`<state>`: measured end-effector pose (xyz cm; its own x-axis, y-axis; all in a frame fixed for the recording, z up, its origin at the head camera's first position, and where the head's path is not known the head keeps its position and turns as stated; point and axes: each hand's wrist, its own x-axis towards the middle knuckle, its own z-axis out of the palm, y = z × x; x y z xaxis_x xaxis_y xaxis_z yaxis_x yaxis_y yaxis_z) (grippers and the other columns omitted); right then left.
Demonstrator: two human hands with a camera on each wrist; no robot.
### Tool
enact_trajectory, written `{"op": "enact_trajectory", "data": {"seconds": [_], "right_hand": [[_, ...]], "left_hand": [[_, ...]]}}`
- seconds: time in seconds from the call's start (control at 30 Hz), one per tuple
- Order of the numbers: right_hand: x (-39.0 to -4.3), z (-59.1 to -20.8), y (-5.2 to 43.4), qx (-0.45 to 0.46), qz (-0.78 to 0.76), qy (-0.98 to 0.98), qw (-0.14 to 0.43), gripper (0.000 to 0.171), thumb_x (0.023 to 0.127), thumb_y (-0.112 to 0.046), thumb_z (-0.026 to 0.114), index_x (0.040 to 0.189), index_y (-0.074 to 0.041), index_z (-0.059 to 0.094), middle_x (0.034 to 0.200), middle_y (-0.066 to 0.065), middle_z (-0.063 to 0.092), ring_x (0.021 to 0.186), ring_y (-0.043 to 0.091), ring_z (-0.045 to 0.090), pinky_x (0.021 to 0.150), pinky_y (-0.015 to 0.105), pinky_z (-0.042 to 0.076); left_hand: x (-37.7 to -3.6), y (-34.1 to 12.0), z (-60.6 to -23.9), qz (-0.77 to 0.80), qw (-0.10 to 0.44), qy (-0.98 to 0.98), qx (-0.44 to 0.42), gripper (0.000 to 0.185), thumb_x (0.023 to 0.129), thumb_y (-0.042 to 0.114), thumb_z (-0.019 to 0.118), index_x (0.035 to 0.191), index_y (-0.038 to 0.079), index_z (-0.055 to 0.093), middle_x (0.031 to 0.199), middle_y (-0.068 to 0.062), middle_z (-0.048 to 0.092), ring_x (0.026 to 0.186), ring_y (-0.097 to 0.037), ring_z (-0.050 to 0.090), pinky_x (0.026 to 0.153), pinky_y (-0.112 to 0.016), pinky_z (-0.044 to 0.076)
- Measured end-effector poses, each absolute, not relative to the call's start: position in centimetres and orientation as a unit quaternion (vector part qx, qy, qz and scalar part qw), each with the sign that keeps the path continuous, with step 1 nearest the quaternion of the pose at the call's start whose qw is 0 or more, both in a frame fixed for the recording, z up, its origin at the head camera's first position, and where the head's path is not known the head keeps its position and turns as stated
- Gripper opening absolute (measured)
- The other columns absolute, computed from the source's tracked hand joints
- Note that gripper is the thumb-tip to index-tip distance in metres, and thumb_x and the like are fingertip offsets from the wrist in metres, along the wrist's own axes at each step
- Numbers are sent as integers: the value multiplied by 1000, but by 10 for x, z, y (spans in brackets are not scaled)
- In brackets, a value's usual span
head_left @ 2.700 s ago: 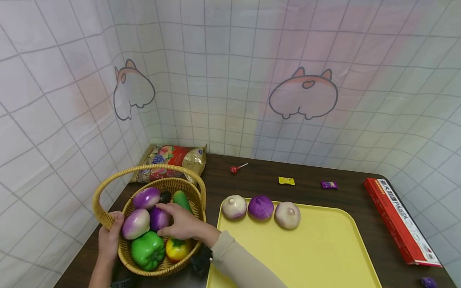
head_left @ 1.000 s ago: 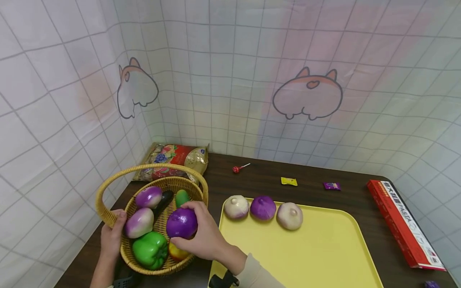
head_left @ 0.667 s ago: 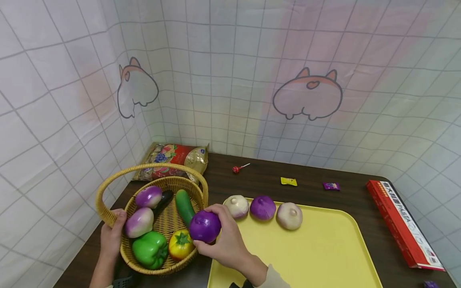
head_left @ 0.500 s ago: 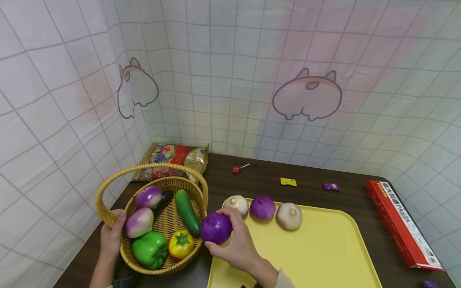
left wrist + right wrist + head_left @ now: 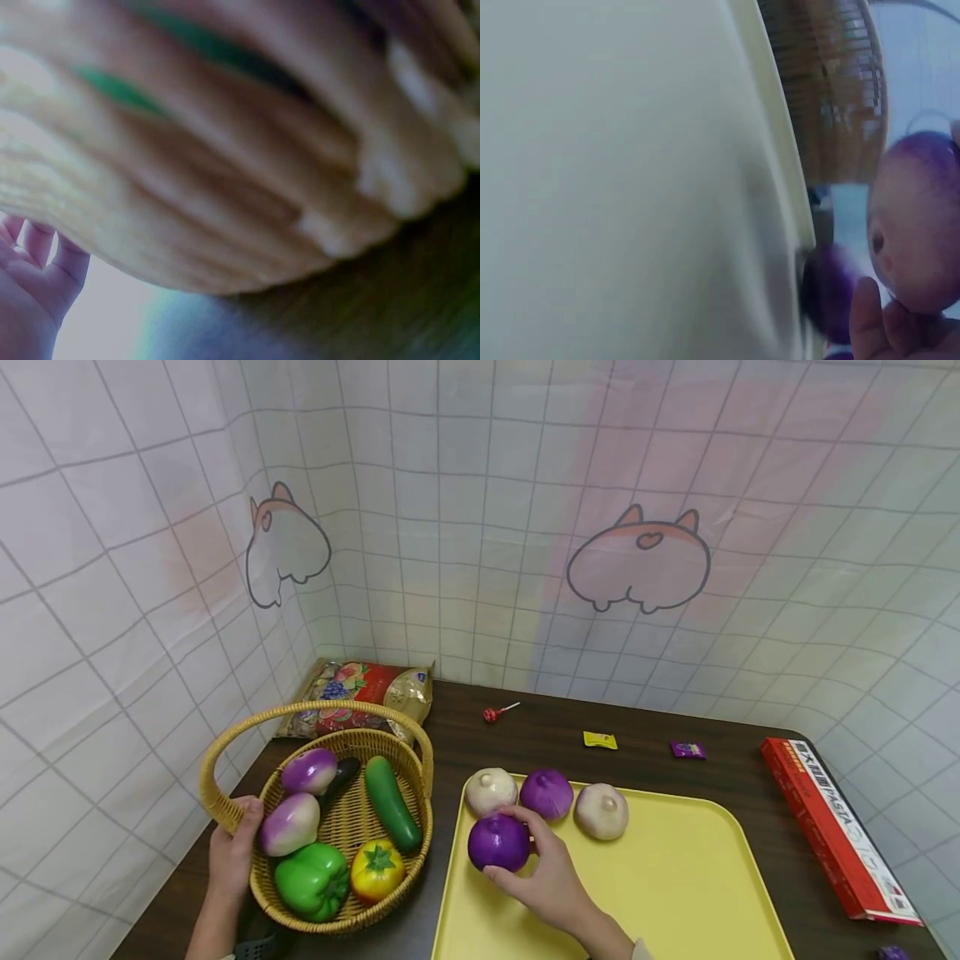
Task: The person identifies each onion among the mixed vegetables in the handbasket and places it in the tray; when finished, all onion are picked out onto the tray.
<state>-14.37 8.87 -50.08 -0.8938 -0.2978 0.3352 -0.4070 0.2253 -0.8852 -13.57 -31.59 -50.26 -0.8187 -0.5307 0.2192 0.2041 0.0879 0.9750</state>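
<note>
- At the lower left of the frame my left hand (image 5: 231,852) curls round the rim of the woven wicker basket with the hoop handle (image 5: 225,814); in it lie two purple-and-white turnips, a green cucumber (image 5: 391,803), a green bell pepper (image 5: 310,881) and a yellow tomato (image 5: 372,871).
- Lower centre, my right hand (image 5: 551,881) grips the round deep-purple onion (image 5: 498,842) from its right side, thumb beneath. It sits low over the near-left part of the flat yellow plastic tray (image 5: 675,893); I cannot tell whether it touches the tray. Being round, it has no long axis to mind.
- Just above it in the frame stands a row along the tray's far edge: a pale onion (image 5: 491,790), another purple onion (image 5: 547,792), a second pale onion (image 5: 601,810). These crowd closest.
- Far right, on the dark table (image 5: 540,735), lies a long red pasta box (image 5: 832,827), well apart.
</note>
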Motion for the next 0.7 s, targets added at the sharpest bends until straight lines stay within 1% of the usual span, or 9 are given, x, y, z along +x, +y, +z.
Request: {"op": "enact_trajectory", "data": {"seconds": [0.17,0.27,0.4,0.5,0.57,0.7], "right_hand": [[-141,-505,98,184,583,-791,34,67,72,-14,86,130,-18,54,118,1,62,102,14,58,81,32,52],[-135,-497,98,180,579,-794,32,67,72,-10,86,131,-11,54,117,4,62,101,14,59,81,33,53],[-128,-481,95,192,569,-799,28,66,72,-6,84,130,-2,53,121,10,61,101,17,60,82,34,53],[-127,-478,93,201,556,-805,36,65,70,-3,84,128,0,54,123,12,59,101,22,60,81,34,53],[-129,-483,92,201,548,-811,41,64,68,-2,85,126,-1,56,123,13,56,102,25,60,81,33,52],[-134,-502,92,187,537,-822,31,68,65,-5,88,125,-12,59,123,5,52,109,22,55,87,31,49]], "left_hand": [[-136,-315,-502,-667,276,-682,117,7,98,10,55,92,11,56,82,9,55,77,-7,48,74,-16,39],[-137,-315,-502,-668,277,-681,111,10,98,6,54,90,12,56,82,8,55,76,-7,47,73,-16,38],[-138,-315,-502,-671,279,-679,106,7,98,10,56,91,9,56,82,7,56,76,-7,48,73,-16,39],[-138,-315,-502,-667,282,-681,109,7,98,11,56,92,9,57,82,8,56,76,-7,48,73,-16,39],[-137,-316,-502,-664,282,-683,112,9,98,8,55,91,12,57,82,8,56,76,-7,48,73,-16,39],[-136,-316,-503,-662,279,-686,116,17,98,5,53,88,18,57,82,10,55,76,-6,47,73,-15,39]]}}
